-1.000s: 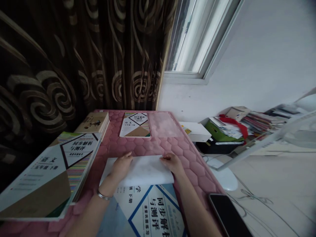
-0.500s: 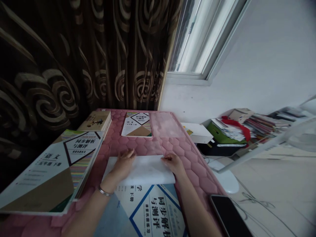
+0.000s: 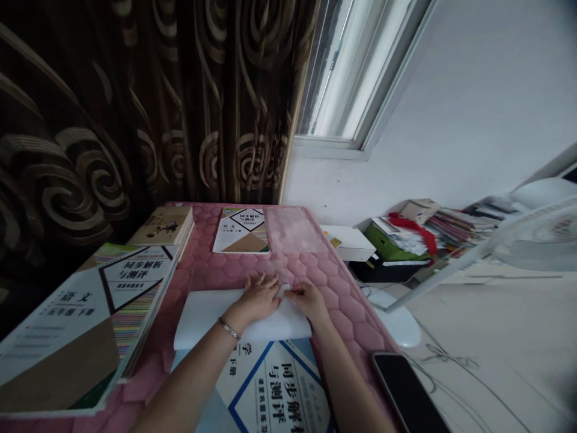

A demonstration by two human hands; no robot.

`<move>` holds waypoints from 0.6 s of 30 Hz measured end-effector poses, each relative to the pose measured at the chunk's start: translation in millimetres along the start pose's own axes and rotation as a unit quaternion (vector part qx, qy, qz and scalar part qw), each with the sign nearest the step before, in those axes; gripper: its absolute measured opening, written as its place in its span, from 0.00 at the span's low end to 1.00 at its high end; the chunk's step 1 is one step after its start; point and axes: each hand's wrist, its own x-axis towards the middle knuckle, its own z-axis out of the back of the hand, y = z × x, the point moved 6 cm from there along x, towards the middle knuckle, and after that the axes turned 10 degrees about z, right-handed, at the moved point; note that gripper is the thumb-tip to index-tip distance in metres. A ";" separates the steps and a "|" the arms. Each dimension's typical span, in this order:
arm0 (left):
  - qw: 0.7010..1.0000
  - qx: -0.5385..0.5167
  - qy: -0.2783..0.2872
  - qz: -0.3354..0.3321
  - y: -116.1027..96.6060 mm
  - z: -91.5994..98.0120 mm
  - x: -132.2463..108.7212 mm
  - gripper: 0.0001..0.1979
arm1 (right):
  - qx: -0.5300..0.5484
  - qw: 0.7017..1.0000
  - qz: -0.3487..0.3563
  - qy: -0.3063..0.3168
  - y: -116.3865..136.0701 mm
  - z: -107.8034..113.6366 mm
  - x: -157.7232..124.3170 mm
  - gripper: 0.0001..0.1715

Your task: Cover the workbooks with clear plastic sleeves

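One cropped blue workbook [image 3: 274, 385], left hand [image 3: 259, 299] spread on white sheet [image 3: 202, 317], right hand [image 3: 309, 302] curled, grip unclear

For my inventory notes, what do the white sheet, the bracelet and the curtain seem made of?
White sheet: probably matte paper, opaque, without glare. Bracelet: likely polished metal, silvery with bright glints. Curtain: apparently fabric, perhaps slightly glossy, hanging in soft folds.

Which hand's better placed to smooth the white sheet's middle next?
Left, I'd say: the left hand is spread palm-down over the white sheet, nearer its middle. The right hand is curled at the far right corner.
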 end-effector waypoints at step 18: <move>1.000 -0.001 -0.001 0.017 -1.7 -1.2 9.5 0.32 | -0.005 1.000 -0.003 -0.007 5.7 4.4 -3.3 0.14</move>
